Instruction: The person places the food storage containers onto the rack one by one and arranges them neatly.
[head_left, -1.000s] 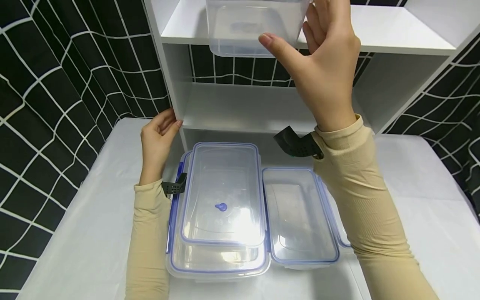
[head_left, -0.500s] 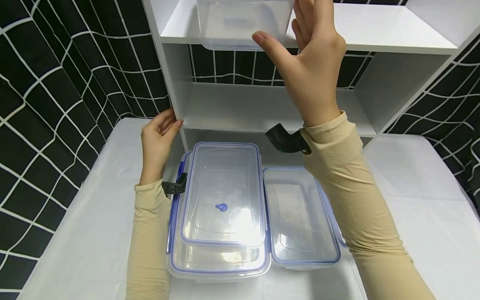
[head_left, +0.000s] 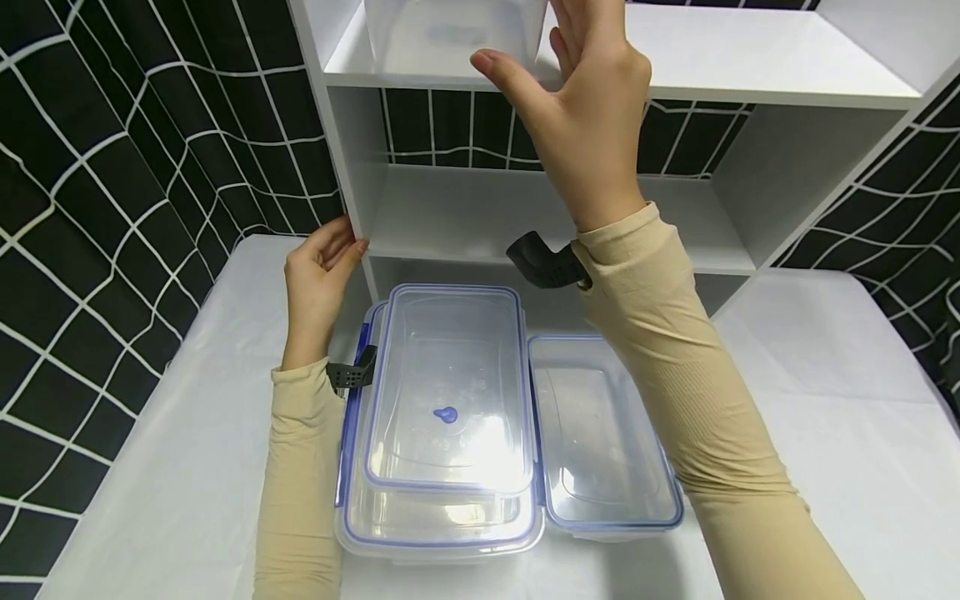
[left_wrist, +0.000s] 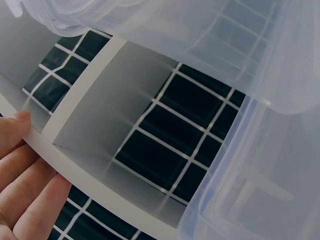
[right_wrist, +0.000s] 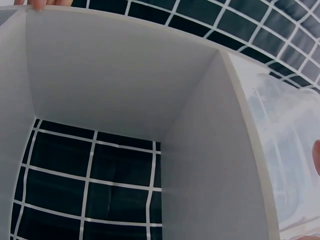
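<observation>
High in the head view, my right hand (head_left: 588,125) is at the right front corner of a clear plastic food container (head_left: 442,42) on the white upper shelf board (head_left: 750,54). The thumb lies across its front and the fingers extend along its right side; their tips leave the frame. The right wrist view shows the container (right_wrist: 280,150) at its right edge. My left hand (head_left: 315,275) holds the front edge of the left side panel (head_left: 341,158), thumb inside and fingers outside, as the left wrist view's thumb (left_wrist: 17,127) shows.
On the white-covered table, a clear blue-rimmed box (head_left: 450,358) is stacked on a larger box (head_left: 427,525). Another clear container (head_left: 600,433) stands to their right, partly behind my right sleeve. Black cloth with white grid lines (head_left: 97,250) hangs around the shelf unit.
The container and my right hand have moved left and farther back; its bottom no longer overlaps below the shelf's front edge. My left hand has stayed on the panel.
</observation>
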